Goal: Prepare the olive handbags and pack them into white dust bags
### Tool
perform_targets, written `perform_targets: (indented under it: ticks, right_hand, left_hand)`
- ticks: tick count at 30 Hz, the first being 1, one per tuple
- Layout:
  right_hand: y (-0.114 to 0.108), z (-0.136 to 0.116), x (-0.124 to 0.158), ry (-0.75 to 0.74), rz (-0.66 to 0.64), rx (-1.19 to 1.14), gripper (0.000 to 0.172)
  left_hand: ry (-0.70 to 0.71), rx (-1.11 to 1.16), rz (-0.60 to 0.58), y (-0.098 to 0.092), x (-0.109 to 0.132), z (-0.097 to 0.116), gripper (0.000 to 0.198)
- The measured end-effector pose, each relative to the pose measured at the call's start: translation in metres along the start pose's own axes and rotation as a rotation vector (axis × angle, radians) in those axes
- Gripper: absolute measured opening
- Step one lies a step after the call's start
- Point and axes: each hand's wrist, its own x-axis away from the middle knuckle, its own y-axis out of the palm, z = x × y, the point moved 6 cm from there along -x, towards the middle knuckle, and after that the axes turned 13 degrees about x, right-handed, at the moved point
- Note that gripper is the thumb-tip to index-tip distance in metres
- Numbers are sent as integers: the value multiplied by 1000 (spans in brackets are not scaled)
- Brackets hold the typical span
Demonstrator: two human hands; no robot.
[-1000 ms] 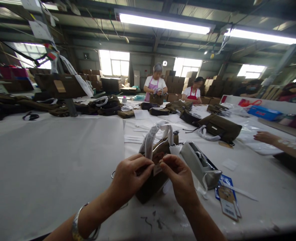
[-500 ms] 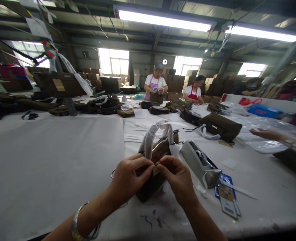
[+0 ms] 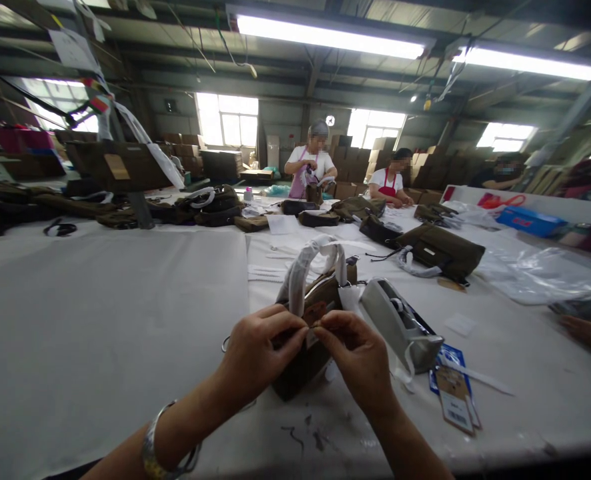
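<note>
A dark olive handbag (image 3: 300, 373) stands upright on the white table in front of me, its handles (image 3: 303, 267) wrapped in white film. My left hand (image 3: 260, 347) pinches at the bag's near side, thumb against forefinger. Almost touching it, my right hand (image 3: 353, 350) pinches from the other side. Whatever lies between the fingertips is too small to make out. Just above the fingers a brown leather tag (image 3: 315, 311) shows on the bag, partly covered by my hands. A silver bracelet circles my left wrist.
Right of the bag sits a grey tape dispenser (image 3: 400, 327), with hang tags (image 3: 455, 400) beside it. Another olive bag (image 3: 438, 253) lies farther back. A bag hangs from a post (image 3: 140, 210) at left. Co-workers stand across the table; a person's hand (image 3: 588, 331) is at the right edge.
My hands hold nearly the same pinch at the bag. At right, the neighbour's outstretched hand has drawn back toward the edge. The co-worker across the table has shifted the bag they handle.
</note>
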Motion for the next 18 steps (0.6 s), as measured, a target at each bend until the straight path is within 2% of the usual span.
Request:
perform_targets:
  ticks: [8, 13, 18]
  right_hand:
    - [1, -1, 0, 13, -29, -2, 14]
    - [-2, 0, -2, 10, 4, 0, 14]
    - [2, 0, -1, 10, -24, -9, 13]
  left_hand:
    - [0, 10, -27, 1, 1, -1, 11]
    - [3, 18, 0, -1, 0, -1, 11]
    - [-3, 15, -8, 1, 1, -2, 10]
